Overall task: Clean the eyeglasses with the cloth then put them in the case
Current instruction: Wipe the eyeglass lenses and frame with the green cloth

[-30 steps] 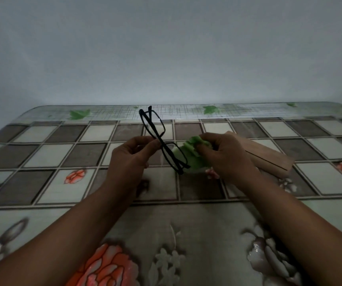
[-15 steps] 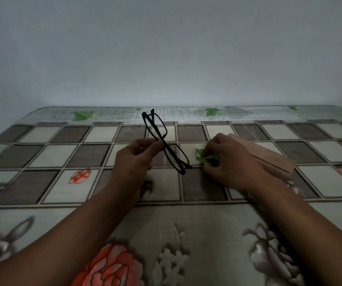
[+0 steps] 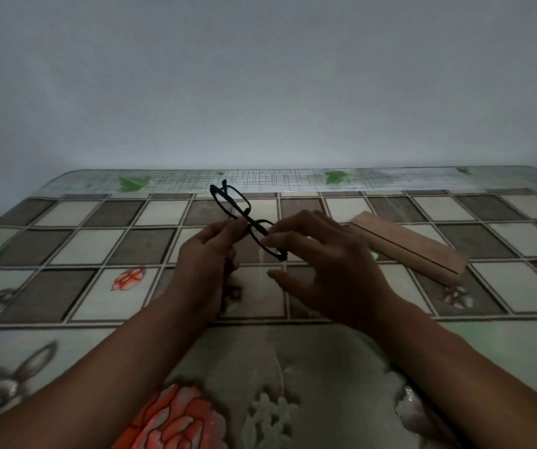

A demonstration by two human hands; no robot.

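Observation:
My left hand (image 3: 207, 254) pinches the black-framed eyeglasses (image 3: 247, 215) near the bridge and holds them tilted above the table, with the far lens pointing up and away. My right hand (image 3: 322, 264) is beside the near lens with its fingers spread and relaxed, fingertips at the rim and holding nothing. The green cloth (image 3: 374, 256) lies on the table behind my right hand, and only a small sliver of it shows. To the right, the tan eyeglass case (image 3: 422, 247) lies flat and closed.
The table (image 3: 66, 215) has a glossy checked and floral cover. A plain wall stands close behind its far edge. Apart from the case and cloth, nothing else stands on it.
My right hand set the green cloth down on the table, let go of it, and rose to the near lens of the glasses. My left hand kept its hold on the glasses.

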